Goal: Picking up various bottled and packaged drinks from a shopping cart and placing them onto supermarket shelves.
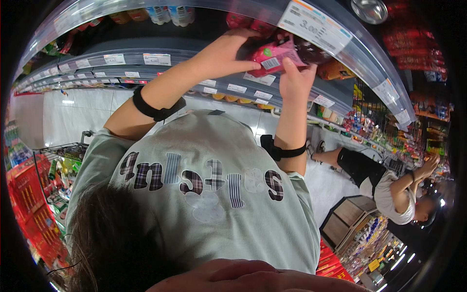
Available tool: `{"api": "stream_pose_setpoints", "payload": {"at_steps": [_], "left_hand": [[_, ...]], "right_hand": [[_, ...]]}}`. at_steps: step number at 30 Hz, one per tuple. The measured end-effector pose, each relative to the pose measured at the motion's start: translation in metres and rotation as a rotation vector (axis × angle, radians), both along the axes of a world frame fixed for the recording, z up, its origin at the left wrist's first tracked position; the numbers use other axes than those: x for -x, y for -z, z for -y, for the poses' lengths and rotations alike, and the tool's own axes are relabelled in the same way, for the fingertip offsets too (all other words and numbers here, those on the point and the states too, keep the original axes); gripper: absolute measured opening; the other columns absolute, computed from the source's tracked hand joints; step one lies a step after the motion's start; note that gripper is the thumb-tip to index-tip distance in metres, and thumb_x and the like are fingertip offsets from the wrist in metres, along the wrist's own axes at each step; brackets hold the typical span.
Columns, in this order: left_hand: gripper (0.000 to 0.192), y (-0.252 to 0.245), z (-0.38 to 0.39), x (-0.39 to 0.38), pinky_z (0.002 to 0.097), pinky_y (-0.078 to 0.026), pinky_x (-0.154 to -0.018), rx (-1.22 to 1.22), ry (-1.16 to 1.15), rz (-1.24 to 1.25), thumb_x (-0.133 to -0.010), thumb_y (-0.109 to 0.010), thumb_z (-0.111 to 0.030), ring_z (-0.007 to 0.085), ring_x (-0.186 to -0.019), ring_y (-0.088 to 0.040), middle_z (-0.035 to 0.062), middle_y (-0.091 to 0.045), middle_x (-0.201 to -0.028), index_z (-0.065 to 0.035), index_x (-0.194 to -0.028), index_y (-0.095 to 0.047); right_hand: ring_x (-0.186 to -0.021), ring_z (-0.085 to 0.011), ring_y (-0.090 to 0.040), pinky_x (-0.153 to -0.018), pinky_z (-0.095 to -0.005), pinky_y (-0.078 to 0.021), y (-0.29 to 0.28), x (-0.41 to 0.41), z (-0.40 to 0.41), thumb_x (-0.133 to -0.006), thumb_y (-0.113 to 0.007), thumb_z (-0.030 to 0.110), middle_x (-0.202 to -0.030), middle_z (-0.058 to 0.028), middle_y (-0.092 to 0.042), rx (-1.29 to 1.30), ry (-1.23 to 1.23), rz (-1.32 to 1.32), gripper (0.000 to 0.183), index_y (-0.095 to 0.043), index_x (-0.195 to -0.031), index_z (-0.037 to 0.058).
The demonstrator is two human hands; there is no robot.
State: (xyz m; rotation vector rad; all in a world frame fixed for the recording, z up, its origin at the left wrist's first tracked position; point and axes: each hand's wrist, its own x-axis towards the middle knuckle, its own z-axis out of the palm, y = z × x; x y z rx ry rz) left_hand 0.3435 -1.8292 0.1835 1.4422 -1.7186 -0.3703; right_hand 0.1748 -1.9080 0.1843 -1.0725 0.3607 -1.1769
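Both hands reach forward to the supermarket shelf in front of me. Between them is a pink-labelled package (268, 60), with a white barcode patch and a green round mark. Dark, glossy packaging or contents show beside the pink; whether it is a bottle or a pack is unclear. My left hand (242, 51) grips its left side, the thumb along the lower edge and the fingers partly hidden behind. My right hand (297, 80) holds the right side, with its thumb on the pink label. A large price tag (315, 27) hangs on the shelf edge just above.
Lower shelves with price tags (157, 59) run across, and white-and-blue bottles (169, 15) stand at upper left. A wire shopping cart (62, 151) is at left, near red boxes (31, 182). At right, another person (383, 182) stands by the shelves, near a display stand (346, 219).
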Motion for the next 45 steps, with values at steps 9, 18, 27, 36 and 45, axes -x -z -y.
{"api": "stream_pose_setpoints", "payload": {"at_steps": [9,18,27,36,45], "left_hand": [[0.068,0.011,0.004,-0.02,0.0389,-0.045,-0.077,0.143,-0.346,0.126,-0.058,-0.075,-0.021,0.0342,-0.091,-0.052,0.0194,-0.052,-0.097,0.0008,-0.112,-0.042],[0.066,0.035,0.005,-0.011,0.0435,-0.043,-0.083,0.098,-0.421,-0.021,-0.061,-0.073,-0.014,0.0424,-0.101,-0.044,0.0251,-0.045,-0.106,0.0049,-0.114,-0.038],[0.06,0.04,0.008,-0.012,0.0406,-0.046,-0.073,0.15,-0.546,0.072,-0.057,-0.076,-0.023,0.0382,-0.086,-0.052,0.0216,-0.048,-0.094,0.0025,-0.101,-0.044],[0.059,0.039,0.007,-0.008,0.0402,-0.046,-0.075,0.169,-0.585,0.18,-0.057,-0.074,-0.02,0.0361,-0.089,-0.051,0.021,-0.05,-0.093,0.0041,-0.103,-0.046],[0.061,0.084,-0.184,-0.013,0.0396,-0.041,-0.084,0.091,-0.716,0.18,-0.063,-0.07,-0.014,0.035,-0.097,-0.047,0.0159,-0.045,-0.108,-0.0054,-0.117,-0.041]], "right_hand": [[-0.103,-0.0196,-0.051,-0.088,-0.0311,-0.0431,0.014,-0.055,0.004,-0.063,-0.072,0.001,-0.11,-0.0118,-0.051,0.367,-0.039,-0.348,0.061,-0.042,-0.115,-0.0051],[-0.102,-0.0236,-0.051,-0.088,-0.0324,-0.0441,0.019,-0.071,-0.004,-0.063,-0.074,0.009,-0.114,-0.0162,-0.045,0.488,0.157,-0.492,0.068,-0.038,-0.119,-0.0041],[-0.093,-0.0225,-0.056,-0.08,-0.0318,-0.0482,0.041,-0.063,0.005,-0.071,-0.064,0.007,-0.105,-0.0169,-0.052,0.442,0.05,-0.506,0.049,-0.042,-0.113,-0.0051],[-0.079,-0.0276,-0.06,-0.072,-0.0328,-0.049,0.038,-0.056,-0.003,-0.072,-0.066,0.011,-0.096,-0.02,-0.054,0.635,0.159,-0.724,0.044,-0.047,-0.108,-0.0055],[-0.099,-0.0301,-0.042,-0.082,-0.0361,-0.0426,0.077,-0.065,-0.112,-0.074,-0.057,0.001,-0.114,-0.0218,-0.033,1.119,0.278,-0.374,0.041,-0.038,-0.109,-0.006]]}}
